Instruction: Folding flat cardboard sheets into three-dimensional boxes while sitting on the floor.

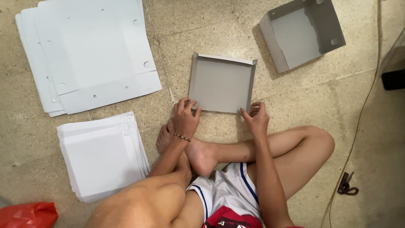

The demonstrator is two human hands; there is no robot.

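2 hands meet the near edge of 1 half-folded grey cardboard tray (pixel 220 84) that lies flat on the floor (pixel 202 38), directly ahead of the seated person's crossed legs. The left hand (pixel 185 118) rests at the tray's near-left corner, its fingers (pixel 188 105) spread and laid over the edge, a grip that is loose and wide, not closed round anything. The right hand (pixel 256 118) sits at the near-right corner, its fingers curled in a narrow pinch at the end of the raised right wall; whether it truly clamps the flap I cannot tell. Both hands are equally near, 1 to each corner.

Ahead of the grip, the tray runs away from the person, roughly square, slightly wider across than deep. 3 walls stand up: left, right and far. The near side, between the hands, lies flat and open. Nothing is inside it.

Further ahead and to the right of the right hand, well apart, stands a finished grey box (pixel 301 33), tilted on its side with its opening upward and toward the person, also with nothing in it. To the left of the left hand lie 2 stacks of flat white sheets: a larger stack (pixel 88 50) ahead-left and a smaller stack (pixel 103 154) beside the left knee. A red bag (pixel 27 214) lies at the near-left, and a thin cord (pixel 358 122) trails along the right.
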